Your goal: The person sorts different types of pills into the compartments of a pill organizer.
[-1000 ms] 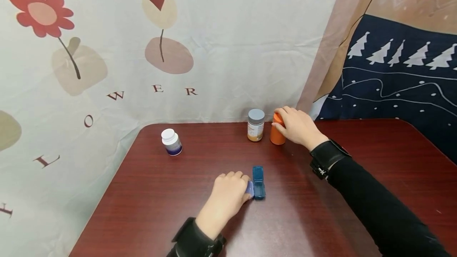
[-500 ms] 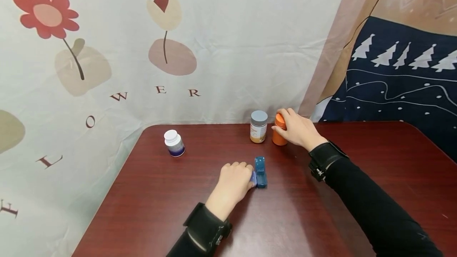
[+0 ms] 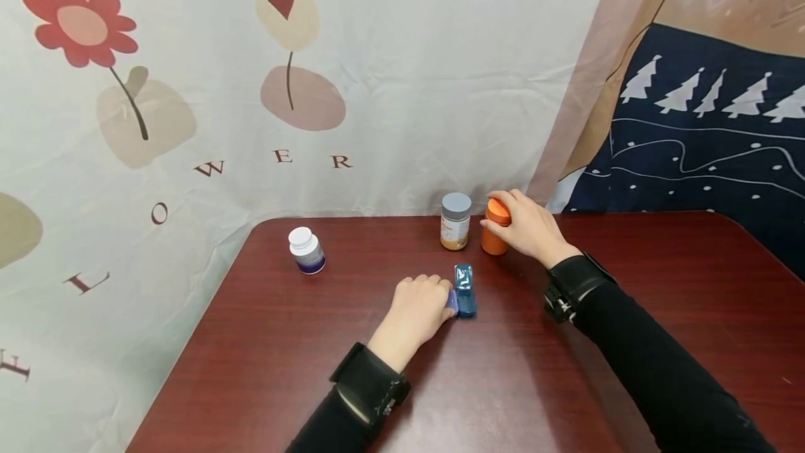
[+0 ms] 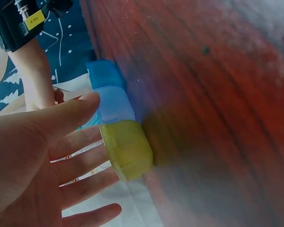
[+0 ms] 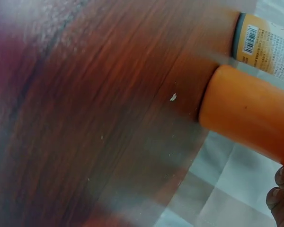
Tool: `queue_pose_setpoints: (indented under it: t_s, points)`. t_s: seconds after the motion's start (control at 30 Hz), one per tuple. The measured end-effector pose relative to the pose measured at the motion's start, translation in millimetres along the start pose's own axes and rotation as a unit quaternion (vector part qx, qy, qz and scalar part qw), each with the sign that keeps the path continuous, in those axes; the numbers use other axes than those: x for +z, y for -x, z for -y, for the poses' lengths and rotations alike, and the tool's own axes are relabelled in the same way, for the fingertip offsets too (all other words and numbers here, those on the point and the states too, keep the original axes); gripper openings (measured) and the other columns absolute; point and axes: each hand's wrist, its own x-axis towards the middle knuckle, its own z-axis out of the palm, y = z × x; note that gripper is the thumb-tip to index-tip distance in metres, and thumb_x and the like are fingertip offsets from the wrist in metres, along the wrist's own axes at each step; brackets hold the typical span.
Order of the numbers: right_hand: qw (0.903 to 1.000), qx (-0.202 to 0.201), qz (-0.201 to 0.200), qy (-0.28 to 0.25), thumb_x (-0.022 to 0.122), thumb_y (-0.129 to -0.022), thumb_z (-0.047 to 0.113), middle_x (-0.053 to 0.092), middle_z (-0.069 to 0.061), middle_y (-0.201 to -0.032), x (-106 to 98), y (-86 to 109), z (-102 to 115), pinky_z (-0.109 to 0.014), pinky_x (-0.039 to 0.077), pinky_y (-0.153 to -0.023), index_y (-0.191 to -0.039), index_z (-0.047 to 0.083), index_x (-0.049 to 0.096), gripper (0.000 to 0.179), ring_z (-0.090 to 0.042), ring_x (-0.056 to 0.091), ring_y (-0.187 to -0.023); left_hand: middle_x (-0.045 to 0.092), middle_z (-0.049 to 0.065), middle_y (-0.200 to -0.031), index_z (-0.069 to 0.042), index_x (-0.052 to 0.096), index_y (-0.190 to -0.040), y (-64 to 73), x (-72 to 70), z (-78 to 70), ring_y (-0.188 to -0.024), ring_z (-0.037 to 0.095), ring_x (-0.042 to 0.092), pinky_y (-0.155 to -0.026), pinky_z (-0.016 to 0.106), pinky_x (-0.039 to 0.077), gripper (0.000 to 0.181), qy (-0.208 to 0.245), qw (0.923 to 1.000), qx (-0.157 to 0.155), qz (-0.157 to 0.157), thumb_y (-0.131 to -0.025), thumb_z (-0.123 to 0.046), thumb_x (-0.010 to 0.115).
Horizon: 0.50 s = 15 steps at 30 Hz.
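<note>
My left hand holds a small pill organizer low over or on the table; which of the two I cannot tell. Its blue end compartment has the lid flipped up. In the left wrist view a violet compartment and a yellow compartment show between thumb and fingers. Toward the table's back edge, my right hand grips an orange bottle around its orange cap. That bottle stands upright, its lower part in the right wrist view. Whether the cap is loose cannot be seen.
A grey-capped bottle with a printed label stands just left of the orange one. Farther left is a white bottle with a dark blue base band. A flower-print cloth hangs behind the reddish-brown table.
My left hand has carried the pill organizer away from me and slightly right, closer to the bottles. The right hand stays on the orange bottle, with more of the cap showing between its fingers.
</note>
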Motion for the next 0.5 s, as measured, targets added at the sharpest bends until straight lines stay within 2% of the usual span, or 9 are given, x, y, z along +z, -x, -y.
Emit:
queue_pose_setpoints:
  t_s: [0.13,0.23,0.4,0.5]
  points:
    - [0.9996,-0.012,-0.016,-0.018,0.078,-0.104,0.032,0.066,-0.023,-0.131,-3,7.7,-1,-0.058,0.060,-0.092,-0.154,0.007,0.058,0.060,-0.041,0.067,-0.109,0.077,0.002,-0.135,-0.012,0.073,-0.142,4.4,0.2,-1.9,-0.120,0.019,0.072,-0.097,0.035,0.060,0.051,0.015,0.9999,-0.004,0.005,-0.103,-0.044,0.080]
    - [0.9985,-0.030,-0.029,-0.034,0.081,-0.102,0.026,0.067,-0.022,-0.130,-6,18.4,4,-0.059,0.060,-0.093,-0.151,0.006,0.062,0.057,-0.040,0.067,-0.110,0.070,0.003,-0.150,-0.009,0.067,-0.150,13.6,-0.2,-4.5,-0.136,0.020,0.066,-0.108,0.038,0.059,0.059,0.030,0.9994,-0.014,-0.007,-0.103,-0.043,0.079]
    - [0.9951,-0.063,-0.061,-0.045,0.087,-0.097,0.021,0.071,-0.019,-0.124,-12,49.2,26,-0.054,0.060,-0.091,-0.143,0.006,0.068,0.052,-0.035,0.067,-0.105,0.063,0.007,-0.161,-0.006,0.057,-0.159,43.7,-7.2,-11.7,-0.147,0.023,0.061,-0.116,0.043,0.056,0.070,0.078,0.9954,-0.023,-0.052,-0.103,-0.041,0.080]
    - [0.9930,-0.083,-0.071,-0.045,0.090,-0.095,0.021,0.072,-0.015,-0.123,-14,73.9,46,-0.051,0.061,-0.088,-0.141,0.007,0.070,0.052,-0.030,0.068,-0.103,0.061,0.008,-0.162,-0.007,0.052,-0.162,63.0,-11.0,-16.4,-0.147,0.025,0.061,-0.116,0.048,0.056,0.075,0.142,0.9885,-0.028,-0.042,-0.102,-0.041,0.081]
